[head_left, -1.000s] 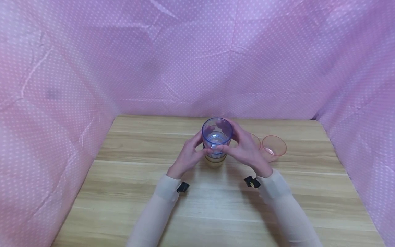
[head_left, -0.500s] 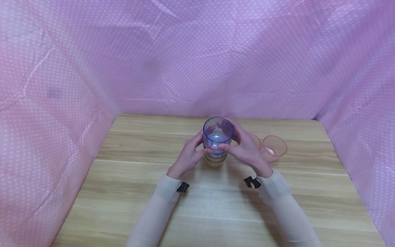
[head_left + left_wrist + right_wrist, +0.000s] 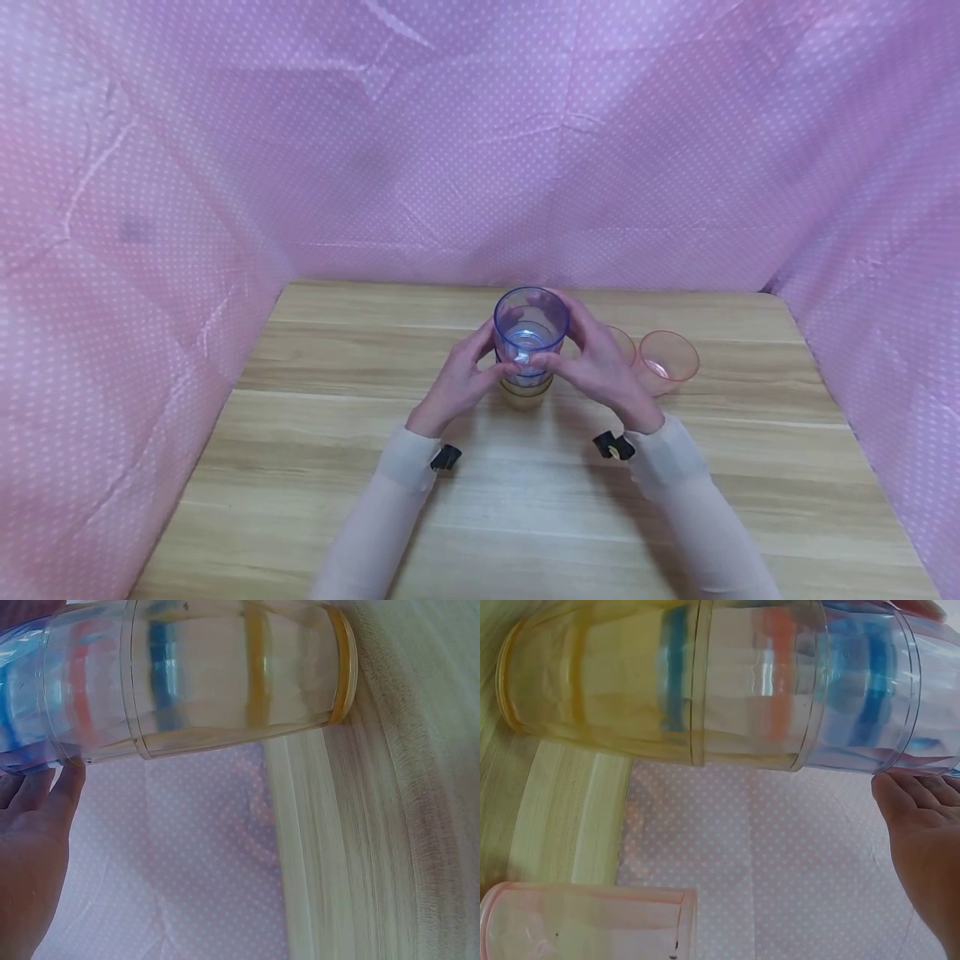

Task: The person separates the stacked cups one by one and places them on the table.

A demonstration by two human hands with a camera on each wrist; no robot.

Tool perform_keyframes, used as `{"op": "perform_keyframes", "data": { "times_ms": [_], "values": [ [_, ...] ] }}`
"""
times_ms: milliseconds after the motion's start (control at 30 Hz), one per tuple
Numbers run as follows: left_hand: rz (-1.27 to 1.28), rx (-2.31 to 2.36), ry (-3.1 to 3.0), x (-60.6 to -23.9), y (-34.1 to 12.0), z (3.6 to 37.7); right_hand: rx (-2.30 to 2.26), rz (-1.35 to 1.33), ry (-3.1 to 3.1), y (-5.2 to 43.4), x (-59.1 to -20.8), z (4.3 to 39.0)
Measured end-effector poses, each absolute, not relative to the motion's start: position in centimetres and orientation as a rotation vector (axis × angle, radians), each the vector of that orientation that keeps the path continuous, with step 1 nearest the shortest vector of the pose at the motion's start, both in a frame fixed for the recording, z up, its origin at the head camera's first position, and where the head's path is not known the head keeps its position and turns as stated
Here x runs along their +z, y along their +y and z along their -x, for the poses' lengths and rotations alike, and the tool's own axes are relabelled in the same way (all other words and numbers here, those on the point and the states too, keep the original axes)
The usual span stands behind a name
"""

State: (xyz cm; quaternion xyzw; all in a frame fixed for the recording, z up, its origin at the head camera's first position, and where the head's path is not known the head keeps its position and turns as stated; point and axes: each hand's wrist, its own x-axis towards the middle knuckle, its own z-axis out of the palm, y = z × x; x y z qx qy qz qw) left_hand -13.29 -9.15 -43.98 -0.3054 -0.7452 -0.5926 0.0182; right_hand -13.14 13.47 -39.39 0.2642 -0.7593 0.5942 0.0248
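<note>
My left hand (image 3: 459,383) and right hand (image 3: 600,367) curl their fingers around the blue cup (image 3: 528,329) topping a stack (image 3: 705,686); pink cup (image 3: 667,357) at three o'clock.

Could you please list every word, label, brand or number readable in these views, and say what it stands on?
There is no readable text in any view.
The stacked cups, held between the left hand and right hand, bear only plain coloured bands.
The pink cups on the table carry no print; a tiny dark speck on one in the right wrist view is too small to read.
The pink cloth shows only white dots.
</note>
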Motion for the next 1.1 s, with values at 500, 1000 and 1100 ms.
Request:
{"op": "perform_keyframes", "data": {
  "times_ms": [500,1000,1100],
  "values": [
    [0.956,-1.874,-2.294,-44.06,-9.08,13.46,1.851,-0.895,-2.243,13.23,-39.69,13.09],
    [0.924,-1.871,-2.321,-43.67,-9.05,13.36,1.867,-0.929,-2.175,13.22,-39.40,13.19],
    [0.907,-1.871,-2.335,-43.64,-9.04,13.42,1.877,-0.930,-2.162,13.19,-39.26,13.23]
  ]
}}
